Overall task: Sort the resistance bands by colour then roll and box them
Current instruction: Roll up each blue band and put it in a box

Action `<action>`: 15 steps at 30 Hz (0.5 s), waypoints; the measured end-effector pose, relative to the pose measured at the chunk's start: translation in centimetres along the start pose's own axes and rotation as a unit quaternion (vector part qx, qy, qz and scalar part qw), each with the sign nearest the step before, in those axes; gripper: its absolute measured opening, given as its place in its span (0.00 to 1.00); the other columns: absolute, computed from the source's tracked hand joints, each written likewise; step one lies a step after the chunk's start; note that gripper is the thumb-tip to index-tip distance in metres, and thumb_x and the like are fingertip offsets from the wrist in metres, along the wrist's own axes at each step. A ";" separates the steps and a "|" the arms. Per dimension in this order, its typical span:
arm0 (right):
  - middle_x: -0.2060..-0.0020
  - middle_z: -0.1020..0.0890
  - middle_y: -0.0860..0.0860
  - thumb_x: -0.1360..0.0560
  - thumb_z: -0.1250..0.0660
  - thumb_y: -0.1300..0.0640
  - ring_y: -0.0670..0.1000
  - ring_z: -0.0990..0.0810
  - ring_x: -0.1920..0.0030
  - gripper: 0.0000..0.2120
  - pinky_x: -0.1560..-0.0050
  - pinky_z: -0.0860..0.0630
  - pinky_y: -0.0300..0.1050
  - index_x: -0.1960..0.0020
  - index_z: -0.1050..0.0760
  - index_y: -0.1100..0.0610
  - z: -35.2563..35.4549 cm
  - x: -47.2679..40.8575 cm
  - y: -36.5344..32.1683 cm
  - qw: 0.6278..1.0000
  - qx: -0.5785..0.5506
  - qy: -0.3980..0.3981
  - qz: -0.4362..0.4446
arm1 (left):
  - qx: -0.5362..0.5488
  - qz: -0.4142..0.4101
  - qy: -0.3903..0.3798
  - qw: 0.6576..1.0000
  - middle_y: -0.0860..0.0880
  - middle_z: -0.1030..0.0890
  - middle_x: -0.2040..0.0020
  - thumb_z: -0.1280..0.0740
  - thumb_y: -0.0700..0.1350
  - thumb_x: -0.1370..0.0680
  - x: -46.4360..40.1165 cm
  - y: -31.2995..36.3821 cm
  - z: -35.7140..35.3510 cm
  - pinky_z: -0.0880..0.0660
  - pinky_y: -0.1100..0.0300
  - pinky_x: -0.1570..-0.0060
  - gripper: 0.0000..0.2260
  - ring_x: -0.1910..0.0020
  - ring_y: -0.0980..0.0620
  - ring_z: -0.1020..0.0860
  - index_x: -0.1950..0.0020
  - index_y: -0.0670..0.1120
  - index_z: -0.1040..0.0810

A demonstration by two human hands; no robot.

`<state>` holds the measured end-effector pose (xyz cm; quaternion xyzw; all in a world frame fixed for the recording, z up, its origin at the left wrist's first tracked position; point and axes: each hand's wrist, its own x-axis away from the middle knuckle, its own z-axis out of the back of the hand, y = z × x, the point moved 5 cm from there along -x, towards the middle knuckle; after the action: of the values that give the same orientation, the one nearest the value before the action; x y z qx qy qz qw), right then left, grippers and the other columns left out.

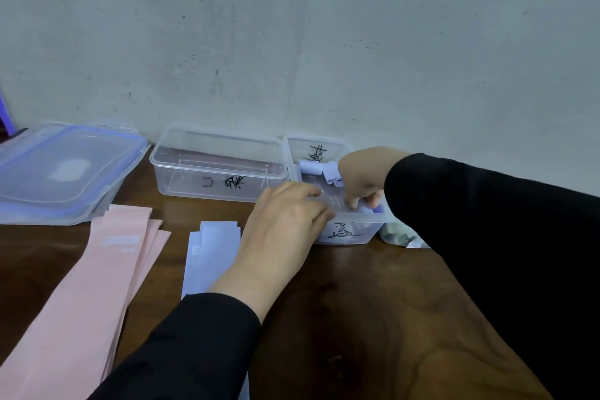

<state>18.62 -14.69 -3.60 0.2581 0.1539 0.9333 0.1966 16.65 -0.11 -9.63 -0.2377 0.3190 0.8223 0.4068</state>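
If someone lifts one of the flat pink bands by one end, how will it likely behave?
The pink bands lie thin and flat on the table, so one would probably droop limply, not stay stiff. They look light for their length. Being stacked loosely and fanned, the top one would likely slide off the others easily when pulled.
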 end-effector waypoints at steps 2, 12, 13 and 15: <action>0.82 0.23 0.47 0.22 0.30 0.58 0.50 0.22 0.68 0.15 0.60 0.27 0.41 0.64 0.31 0.54 -0.2 0.0 -0.4 1.000 0.000 -0.006 0.007 | 0.001 0.000 -0.002 1.000 0.51 0.16 0.50 0.32 0.51 0.25 0.0 0.0 0.0 0.29 0.55 0.54 0.09 0.50 0.46 0.20 0.62 0.50 0.15; 0.72 0.22 0.48 0.21 0.31 0.55 0.49 0.24 0.68 0.14 0.52 0.25 0.44 0.64 0.27 0.54 -0.8 -0.5 -1.4 0.998 0.061 -0.025 -0.011 | 0.003 -0.004 0.023 1.000 0.50 0.16 0.49 0.31 0.51 0.26 0.0 0.0 -0.1 0.28 0.53 0.56 0.09 0.50 0.46 0.19 0.62 0.51 0.15; 0.71 0.23 0.48 0.20 0.31 0.55 0.48 0.24 0.68 0.14 0.54 0.25 0.43 0.64 0.28 0.55 -0.8 -0.3 -1.4 0.998 0.058 -0.024 -0.010 | 0.004 -0.004 0.024 1.000 0.50 0.16 0.49 0.31 0.51 0.26 0.0 0.0 -0.1 0.27 0.52 0.56 0.09 0.50 0.46 0.19 0.62 0.51 0.14; 0.71 0.22 0.48 0.19 0.32 0.55 0.48 0.24 0.69 0.14 0.57 0.25 0.42 0.62 0.28 0.55 -0.8 -0.1 -1.4 0.998 0.053 -0.030 -0.007 | 0.008 -0.003 0.024 1.000 0.50 0.16 0.49 0.31 0.51 0.26 0.0 -0.1 -0.1 0.27 0.51 0.55 0.09 0.50 0.46 0.19 0.61 0.51 0.14</action>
<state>18.67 -13.67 -4.80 0.2947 0.1987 0.9144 0.1937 16.74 -0.18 -9.74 -0.2555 0.3340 0.8126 0.4036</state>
